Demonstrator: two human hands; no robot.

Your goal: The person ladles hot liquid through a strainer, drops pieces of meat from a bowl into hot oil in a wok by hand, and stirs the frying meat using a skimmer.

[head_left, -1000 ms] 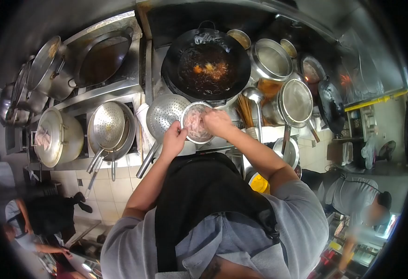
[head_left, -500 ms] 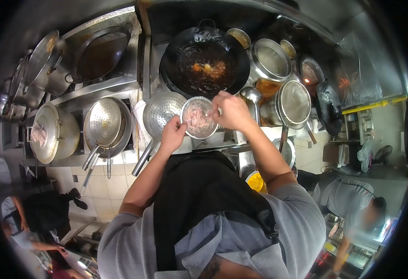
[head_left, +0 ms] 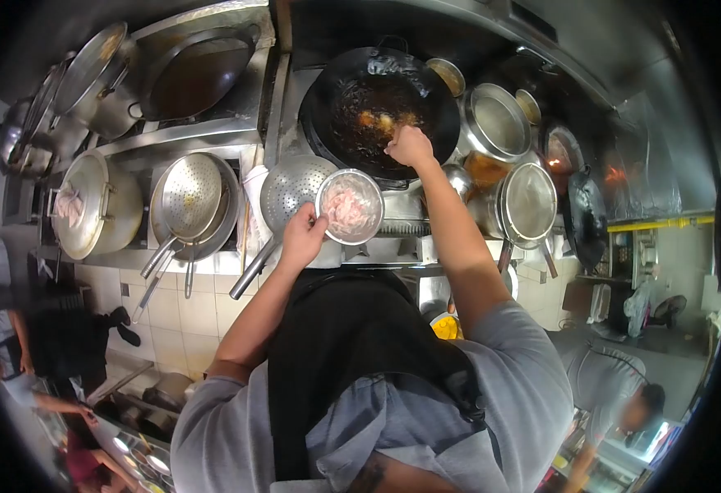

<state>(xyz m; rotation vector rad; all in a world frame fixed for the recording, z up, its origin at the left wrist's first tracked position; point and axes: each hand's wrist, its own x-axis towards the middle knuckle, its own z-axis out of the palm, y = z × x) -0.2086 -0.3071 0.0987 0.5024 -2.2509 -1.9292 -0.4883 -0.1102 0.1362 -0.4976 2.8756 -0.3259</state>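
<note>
Bowl (head_left: 375, 194): metal, between me and the wok in the head view, with pale pink strips (head_left: 346, 212) of what looks like raw meat inside.
Left hand (head_left: 300, 237): my thumb and fingers pinch the bowl by its left rim.
Right hand (head_left: 411, 147): mine is out over the near right part of the wok, fingers curled together; I cannot tell whether they hold anything.
Wok (head_left: 324, 107): black, dark liquid inside, golden-brown pieces (head_left: 368, 120) near its middle.
Perforated strainer (head_left: 283, 189): just left of the bowl, handle towards me.
Mesh strainer (head_left: 530, 199): off to my right, well apart from both hands.
</note>
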